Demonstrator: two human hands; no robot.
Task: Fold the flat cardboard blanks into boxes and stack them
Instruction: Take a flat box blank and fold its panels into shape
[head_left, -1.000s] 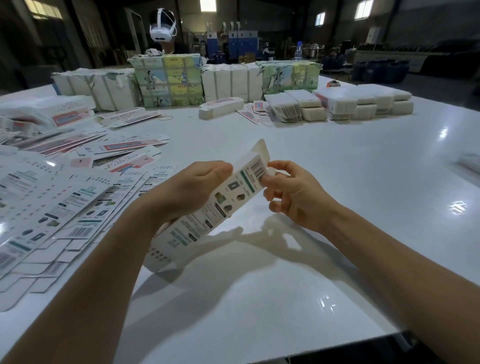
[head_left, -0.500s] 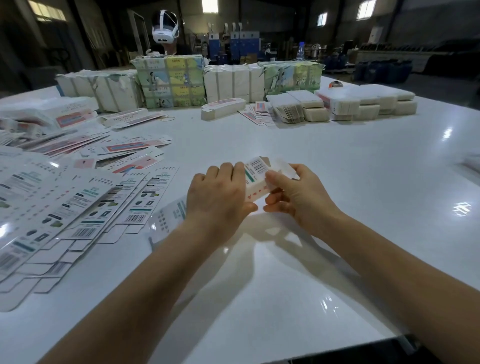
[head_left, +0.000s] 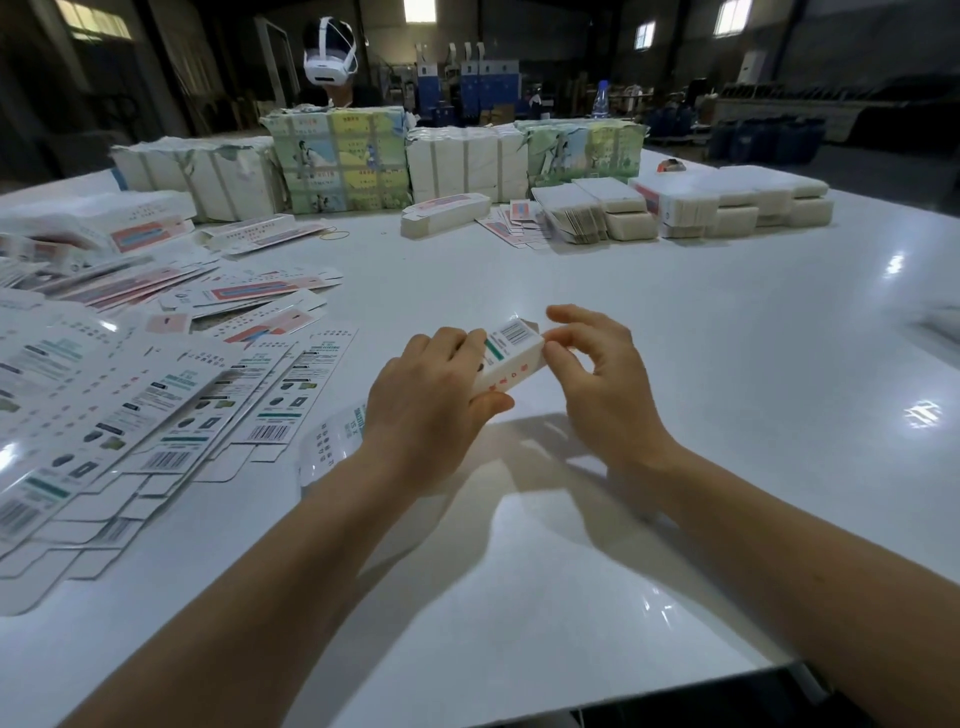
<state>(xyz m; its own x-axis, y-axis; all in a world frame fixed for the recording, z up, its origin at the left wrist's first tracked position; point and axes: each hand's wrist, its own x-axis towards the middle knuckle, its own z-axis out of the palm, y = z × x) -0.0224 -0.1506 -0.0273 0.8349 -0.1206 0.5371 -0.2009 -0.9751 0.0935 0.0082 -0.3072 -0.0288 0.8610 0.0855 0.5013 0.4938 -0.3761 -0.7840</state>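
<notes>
At frame centre, our left hand wraps its curled fingers and thumb round the box, held just above the table. Our right hand pinches the box's right end with thumb and fingertips. Flat blanks spread at left.

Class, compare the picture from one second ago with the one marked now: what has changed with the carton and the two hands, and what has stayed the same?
The carton, earlier tilted up above the table, has come down close to the table, now squared into a box. The left hand moved from beneath to grip it from above. The right hand stayed at the barcode end, fingertips on it. The flat blanks on the left are unchanged.
</notes>
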